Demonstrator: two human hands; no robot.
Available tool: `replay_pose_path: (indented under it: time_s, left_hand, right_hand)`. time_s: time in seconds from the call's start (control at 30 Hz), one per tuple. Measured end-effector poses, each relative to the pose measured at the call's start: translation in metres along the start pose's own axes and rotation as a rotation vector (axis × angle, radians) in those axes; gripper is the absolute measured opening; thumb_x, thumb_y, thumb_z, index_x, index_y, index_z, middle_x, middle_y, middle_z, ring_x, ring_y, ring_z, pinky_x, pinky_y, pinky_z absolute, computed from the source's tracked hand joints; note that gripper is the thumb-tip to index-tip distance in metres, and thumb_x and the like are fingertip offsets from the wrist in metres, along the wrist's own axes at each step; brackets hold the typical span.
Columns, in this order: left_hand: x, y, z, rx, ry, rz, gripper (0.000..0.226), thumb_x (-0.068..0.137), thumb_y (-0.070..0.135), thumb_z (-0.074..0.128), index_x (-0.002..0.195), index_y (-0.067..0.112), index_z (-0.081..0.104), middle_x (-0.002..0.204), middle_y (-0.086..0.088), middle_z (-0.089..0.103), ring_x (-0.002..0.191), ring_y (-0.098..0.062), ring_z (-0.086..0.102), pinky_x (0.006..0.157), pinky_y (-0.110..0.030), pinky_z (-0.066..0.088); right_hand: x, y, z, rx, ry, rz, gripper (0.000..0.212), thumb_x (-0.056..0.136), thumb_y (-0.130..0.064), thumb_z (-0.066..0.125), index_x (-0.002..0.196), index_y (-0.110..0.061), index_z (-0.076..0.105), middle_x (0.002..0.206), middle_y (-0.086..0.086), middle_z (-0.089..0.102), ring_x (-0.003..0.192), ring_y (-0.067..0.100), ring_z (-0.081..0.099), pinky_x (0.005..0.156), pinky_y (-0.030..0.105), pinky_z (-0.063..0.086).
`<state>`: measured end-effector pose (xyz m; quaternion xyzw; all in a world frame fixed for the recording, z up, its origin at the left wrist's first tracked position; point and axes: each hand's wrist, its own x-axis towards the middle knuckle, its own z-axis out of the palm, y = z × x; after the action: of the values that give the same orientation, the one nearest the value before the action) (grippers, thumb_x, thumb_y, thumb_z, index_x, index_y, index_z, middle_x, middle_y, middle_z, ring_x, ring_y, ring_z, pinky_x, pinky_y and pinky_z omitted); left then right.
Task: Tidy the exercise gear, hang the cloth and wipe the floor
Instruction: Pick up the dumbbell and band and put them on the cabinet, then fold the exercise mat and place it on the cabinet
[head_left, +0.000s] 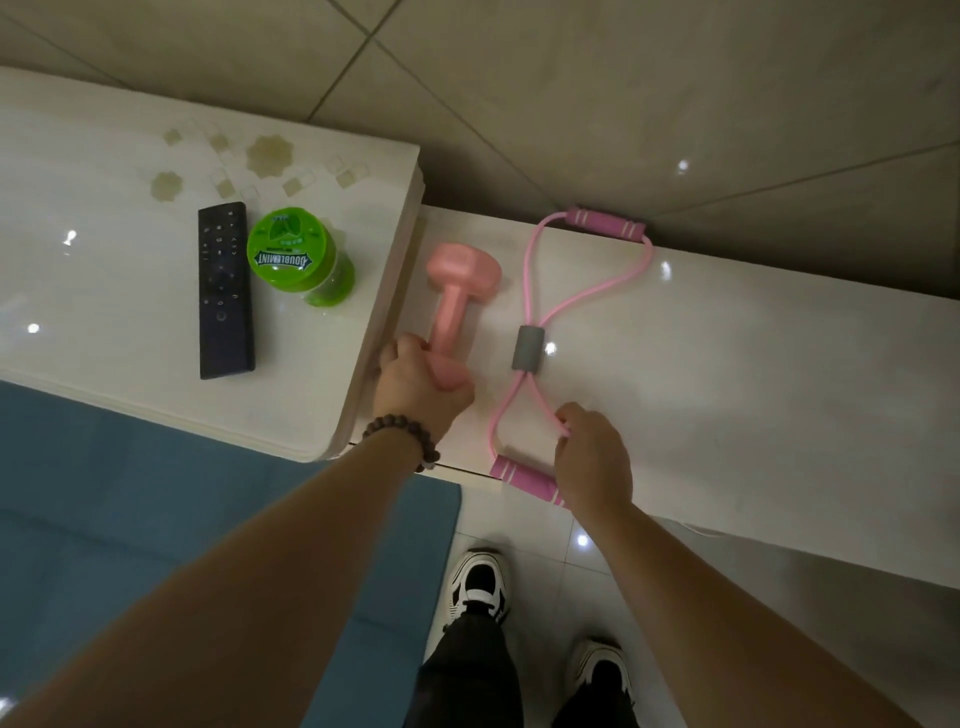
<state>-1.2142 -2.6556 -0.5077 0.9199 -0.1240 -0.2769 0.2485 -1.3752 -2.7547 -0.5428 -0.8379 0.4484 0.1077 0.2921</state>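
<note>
A pink dumbbell (457, 296) lies on the low white shelf (727, 374), pointing away from me. My left hand (421, 387) grips its near end, fingers curled round it. Right of it lies a pink figure-eight resistance band (535, 291) with a grey middle sleeve (527, 349) and pink foam handles at both ends. My right hand (592, 457) pinches the band's tube just above the near handle (524, 480). No cloth is in view.
A higher white table (130, 182) at the left carries a black remote (224, 291) and a green gum jar (296, 254). A blue mat (156, 519) lies on the tiled floor below it. My two shoes (480, 582) stand near the shelf's front edge.
</note>
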Motion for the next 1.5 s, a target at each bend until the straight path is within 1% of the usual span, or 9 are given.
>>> replay_pose_path:
  time_s: [0.17,0.3,0.4,0.53,0.63,0.83,1.0,1.17,1.5]
  left_hand:
    - [-0.005,-0.001,0.009,0.001,0.018,-0.01,0.068,0.07,0.033,0.081,0.122,0.011,0.043,0.12,-0.005,0.04,0.103,-0.028,0.053,0.085,-0.038,0.05]
    - [-0.016,-0.001,0.005,-0.016,0.019,-0.004,0.091,0.073,0.038,0.08,0.142,0.01,0.029,0.138,-0.012,0.035,0.119,-0.03,0.046,0.096,-0.039,0.043]
    - [-0.039,0.003,-0.004,0.052,0.034,0.007,0.097,0.077,0.045,0.075,0.148,0.009,0.02,0.145,-0.014,0.031,0.129,-0.033,0.039,0.105,-0.044,0.039]
    - [-0.089,0.023,-0.031,0.154,0.003,0.029,0.088,0.087,0.05,0.059,0.152,0.01,0.014,0.156,-0.012,0.023,0.142,-0.03,0.025,0.114,-0.044,0.027]
    - [-0.136,0.047,-0.064,0.175,0.021,0.073,0.079,0.092,0.05,0.051,0.151,0.009,0.019,0.155,-0.012,0.026,0.142,-0.028,0.025,0.115,-0.044,0.025]
    - [-0.255,0.087,-0.13,0.153,0.073,0.11,0.069,0.093,0.043,0.051,0.148,0.008,0.03,0.153,-0.011,0.032,0.142,-0.028,0.026,0.114,-0.044,0.027]
    - [-0.353,0.099,-0.175,0.156,0.194,0.096,0.066,0.093,0.042,0.052,0.146,0.009,0.034,0.15,-0.013,0.037,0.14,-0.029,0.03,0.114,-0.044,0.027]
    - [-0.425,0.083,-0.205,0.128,0.336,-0.009,0.066,0.093,0.044,0.05,0.147,0.01,0.033,0.15,-0.011,0.037,0.141,-0.027,0.029,0.115,-0.043,0.025]
    - [-0.538,-0.003,-0.237,0.113,0.434,-0.361,0.068,0.095,0.05,0.042,0.15,0.014,0.027,0.155,-0.005,0.03,0.144,-0.022,0.023,0.118,-0.039,0.021]
  right_hand:
    - [0.001,0.004,-0.006,-0.018,-0.044,0.01,0.025,0.09,-0.003,0.049,0.114,-0.011,0.054,0.096,0.007,0.053,0.084,0.023,0.052,0.067,0.029,0.041]
    - [-0.005,0.004,-0.019,-0.045,-0.088,-0.017,0.04,0.09,-0.006,0.054,0.129,-0.015,0.048,0.11,0.01,0.053,0.1,0.026,0.054,0.079,0.031,0.047]
    - [-0.018,0.005,-0.043,-0.073,-0.14,-0.042,0.052,0.091,-0.014,0.059,0.139,-0.017,0.04,0.121,0.01,0.049,0.109,0.025,0.049,0.084,0.03,0.047]
    - [-0.049,0.001,-0.098,-0.09,-0.172,-0.073,0.057,0.092,-0.021,0.059,0.143,-0.019,0.033,0.135,0.011,0.042,0.118,0.025,0.045,0.09,0.03,0.046]
    - [-0.085,-0.007,-0.149,-0.078,-0.147,-0.094,0.057,0.093,-0.024,0.057,0.144,-0.021,0.032,0.142,0.009,0.038,0.124,0.024,0.042,0.094,0.03,0.045]
    - [-0.189,-0.024,-0.247,-0.018,-0.042,-0.207,0.051,0.095,-0.026,0.052,0.143,-0.02,0.037,0.141,0.008,0.039,0.125,0.024,0.038,0.097,0.033,0.04]
    - [-0.268,-0.036,-0.3,-0.104,0.006,-0.384,0.052,0.094,-0.027,0.05,0.144,-0.017,0.037,0.144,0.011,0.037,0.131,0.027,0.032,0.104,0.039,0.036]
    - [-0.309,-0.049,-0.323,-0.116,0.032,-0.493,0.051,0.094,-0.029,0.052,0.141,-0.015,0.04,0.146,0.012,0.037,0.134,0.028,0.03,0.106,0.039,0.035]
    - [-0.38,-0.11,-0.29,-0.164,-0.103,-0.743,0.045,0.096,-0.03,0.049,0.139,-0.018,0.043,0.146,0.009,0.036,0.132,0.025,0.033,0.104,0.038,0.039]
